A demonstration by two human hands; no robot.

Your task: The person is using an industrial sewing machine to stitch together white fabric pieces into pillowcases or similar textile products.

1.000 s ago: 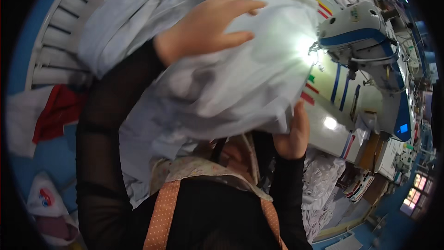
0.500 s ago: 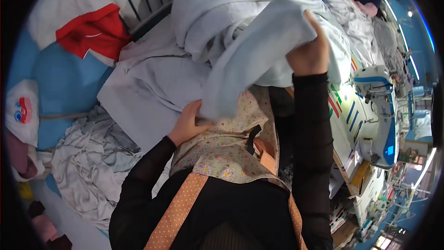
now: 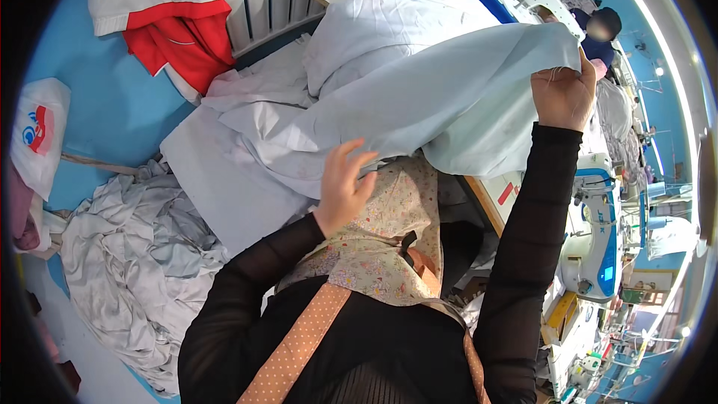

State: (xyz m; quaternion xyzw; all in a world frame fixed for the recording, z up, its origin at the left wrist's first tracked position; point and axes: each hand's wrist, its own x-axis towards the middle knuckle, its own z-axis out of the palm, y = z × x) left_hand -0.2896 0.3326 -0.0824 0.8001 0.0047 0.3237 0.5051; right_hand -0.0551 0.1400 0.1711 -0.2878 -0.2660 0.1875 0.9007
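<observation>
Sewing floor, fabric heaps — right hand (image 3: 562, 96) at 2 o'clock pinches pale blue cloth (image 3: 441, 105) corner aloft; left hand (image 3: 344, 183) open, smoothing it — next likely needs grabbing the other corner.

Rt hand (image 3: 562, 96) fingertips hidden in pale cloth (image 3: 419, 105).

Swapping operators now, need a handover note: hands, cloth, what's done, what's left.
Right hand: raised, gripping the top corner of the pale blue cloth, holding it up.
Left hand: open, fingers spread against the cloth's lower edge, not gripping.
The cloth hangs spread from the raised corner down over the white fabric pile in front of the person. The sewing machine sits to the right, nothing under it.
Done: one piece lifted off the pile and opened out.
Left: lower edge not yet gripped; cloth not yet at the machine. A crumpled grey heap lies on the floor at left.
</observation>
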